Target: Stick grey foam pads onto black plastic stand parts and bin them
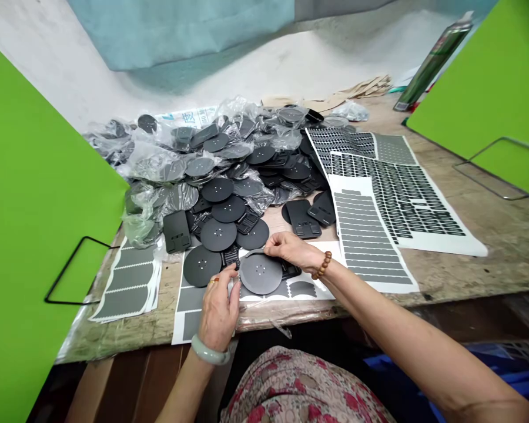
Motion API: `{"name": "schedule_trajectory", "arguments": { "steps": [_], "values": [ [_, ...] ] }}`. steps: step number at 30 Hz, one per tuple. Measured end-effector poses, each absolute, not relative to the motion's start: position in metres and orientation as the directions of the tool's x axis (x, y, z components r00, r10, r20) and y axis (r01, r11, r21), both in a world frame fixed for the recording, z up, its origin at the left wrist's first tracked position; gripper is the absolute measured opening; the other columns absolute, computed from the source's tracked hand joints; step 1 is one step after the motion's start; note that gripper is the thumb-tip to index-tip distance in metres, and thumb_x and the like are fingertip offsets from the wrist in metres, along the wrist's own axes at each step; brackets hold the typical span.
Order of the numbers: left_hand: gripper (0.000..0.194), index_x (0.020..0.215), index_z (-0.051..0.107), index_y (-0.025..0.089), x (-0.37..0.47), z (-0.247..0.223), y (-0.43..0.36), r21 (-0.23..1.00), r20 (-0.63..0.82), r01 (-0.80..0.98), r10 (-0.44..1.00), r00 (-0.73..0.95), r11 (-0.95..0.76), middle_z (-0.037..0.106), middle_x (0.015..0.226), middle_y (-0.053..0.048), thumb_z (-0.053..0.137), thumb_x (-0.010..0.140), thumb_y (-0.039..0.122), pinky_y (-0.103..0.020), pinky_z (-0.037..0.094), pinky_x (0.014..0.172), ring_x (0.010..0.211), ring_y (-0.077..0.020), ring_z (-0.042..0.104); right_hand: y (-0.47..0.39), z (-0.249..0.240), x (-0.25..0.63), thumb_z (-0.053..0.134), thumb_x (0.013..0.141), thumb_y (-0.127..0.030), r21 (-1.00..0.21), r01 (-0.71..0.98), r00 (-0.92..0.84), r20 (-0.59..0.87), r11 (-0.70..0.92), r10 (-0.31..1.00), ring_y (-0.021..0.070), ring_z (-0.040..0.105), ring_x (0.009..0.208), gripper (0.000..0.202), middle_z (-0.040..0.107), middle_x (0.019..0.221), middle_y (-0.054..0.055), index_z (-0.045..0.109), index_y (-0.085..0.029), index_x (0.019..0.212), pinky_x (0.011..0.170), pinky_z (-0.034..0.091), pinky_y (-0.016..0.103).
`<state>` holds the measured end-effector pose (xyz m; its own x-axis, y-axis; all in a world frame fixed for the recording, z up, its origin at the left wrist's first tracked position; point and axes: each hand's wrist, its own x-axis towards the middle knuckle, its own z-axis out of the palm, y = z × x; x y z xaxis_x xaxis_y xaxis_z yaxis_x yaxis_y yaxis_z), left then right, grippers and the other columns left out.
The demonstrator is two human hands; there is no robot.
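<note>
A grey round disc (261,275) with small holes at its centre lies near the table's front edge, over a white sheet of grey stickers (302,289). At the disc's upper right rim, my right hand (293,249) pinches the end of a thin curved grey strip (252,253) that runs along the rim. My left hand (220,306) rests at the disc's left side with its fingers apart, holding nothing. Other black discs (218,235) and black rectangular plates (177,231) lie just behind my hands.
Bagged discs (171,167) are heaped at the back. Sticker sheets (372,235) spread to the right, and more (130,282) lie at the left. Green panels (30,205) stand on both sides. A spray can (434,61) stands at the back right.
</note>
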<state>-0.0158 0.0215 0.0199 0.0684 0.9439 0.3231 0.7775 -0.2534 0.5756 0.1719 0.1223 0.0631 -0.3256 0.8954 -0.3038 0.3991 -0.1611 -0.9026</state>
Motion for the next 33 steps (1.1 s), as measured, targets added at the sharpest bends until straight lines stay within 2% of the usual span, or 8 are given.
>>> {"name": "schedule_trajectory", "arguments": {
  "steps": [20,33],
  "values": [
    [0.016,0.102,0.052,0.021,-0.0146,0.0198,0.0215,0.551,0.304,0.786,0.945,0.121,-0.278,0.062,0.118,-0.009,0.042,0.09,0.022,-0.04,0.046,0.088,0.105,-0.0226,0.057,0.1248,0.0544,0.1723,0.058,0.062,-0.019,-0.906,0.383,-0.3,-0.307,-0.18,0.903,0.0075,0.037,0.049,0.009,0.046,0.051,-0.004,0.055,-0.014,0.056,0.047,0.026,0.021],
    [0.016,0.102,0.053,0.021,-0.0136,0.0171,0.021,0.54,0.314,0.79,0.941,0.13,-0.289,0.062,0.118,-0.01,0.043,0.089,0.022,-0.04,0.047,0.088,0.103,-0.023,0.059,0.1237,0.0553,0.1706,0.058,0.063,-0.017,-0.905,0.378,-0.281,-0.315,-0.197,0.906,0.0067,0.035,0.047,0.011,0.044,0.049,-0.005,0.052,-0.014,0.054,0.045,0.025,0.021]
  ]
}}
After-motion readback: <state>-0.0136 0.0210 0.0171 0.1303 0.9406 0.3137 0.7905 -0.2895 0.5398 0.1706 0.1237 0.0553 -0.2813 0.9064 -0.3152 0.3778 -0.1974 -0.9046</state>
